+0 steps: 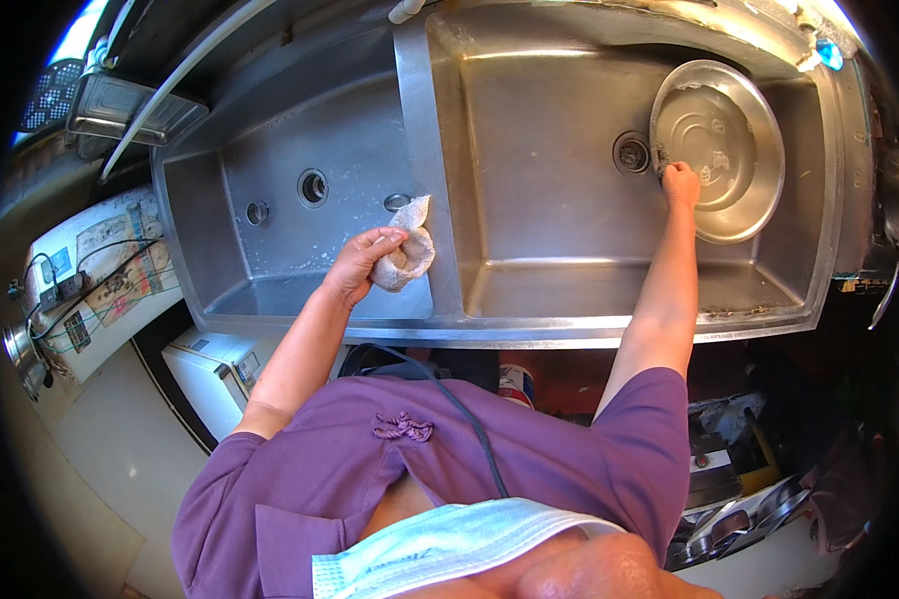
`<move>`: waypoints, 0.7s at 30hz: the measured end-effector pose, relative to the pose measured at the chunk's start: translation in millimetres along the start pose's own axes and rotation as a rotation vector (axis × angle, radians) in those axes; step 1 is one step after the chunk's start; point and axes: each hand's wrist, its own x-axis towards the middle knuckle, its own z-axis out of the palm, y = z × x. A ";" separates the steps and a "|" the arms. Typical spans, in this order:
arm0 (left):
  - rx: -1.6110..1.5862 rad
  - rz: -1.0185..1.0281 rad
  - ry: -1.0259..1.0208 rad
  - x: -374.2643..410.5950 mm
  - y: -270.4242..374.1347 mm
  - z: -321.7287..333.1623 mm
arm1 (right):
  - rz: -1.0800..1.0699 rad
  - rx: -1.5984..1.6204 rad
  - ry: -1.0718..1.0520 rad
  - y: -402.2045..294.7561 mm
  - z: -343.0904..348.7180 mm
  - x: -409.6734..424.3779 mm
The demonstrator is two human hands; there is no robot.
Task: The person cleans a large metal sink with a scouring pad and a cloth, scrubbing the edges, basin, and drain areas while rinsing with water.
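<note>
My left hand [362,262] grips a damp-looking, pale cloth [412,258] over the left basin [344,142] of a stainless steel double sink. In the right basin [547,165], my right hand [680,184] is closed at the near left rim of a large round metal basin [770,165]. That round basin rests tilted and has a little debris inside; its left rim is close to the drain strainer [632,153]. What my right fingertips hold is partly hidden, though something dark shows by them at the rim.
The left sink basin has an open drain [313,187], a small metal cup-like piece [257,213] and a round metal ring [397,201]. A steel divider [428,150] separates the basins. A white pipe [187,75] slants at upper left, and a blue-handled tap [828,55] is at upper right.
</note>
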 end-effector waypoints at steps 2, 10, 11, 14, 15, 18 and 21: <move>-0.002 0.005 0.037 -6.6 -4.4 -2.8 | 0.001 0.030 0.002 -32.0 3.1 -29.7; -0.036 0.007 0.036 -9.6 -7.7 -6.7 | -0.073 -0.017 -0.117 -34.0 22.9 -75.8; -0.051 -0.007 0.031 -10.7 -9.5 -8.8 | -0.082 0.014 -0.130 -36.6 23.0 -83.8; -0.036 0.003 0.042 -11.7 -9.0 -9.2 | -0.089 0.160 -0.181 -32.8 38.1 -100.0; -0.025 0.013 0.057 -13.0 -9.9 -9.5 | -0.085 0.164 -0.214 -36.1 43.0 -105.5; -0.040 0.045 0.055 -13.0 -15.2 -16.6 | -0.074 0.183 -0.327 -57.6 56.0 -133.2; -0.078 0.030 0.055 -10.3 -18.1 -23.3 | -0.075 0.217 -0.479 -59.8 69.3 -149.1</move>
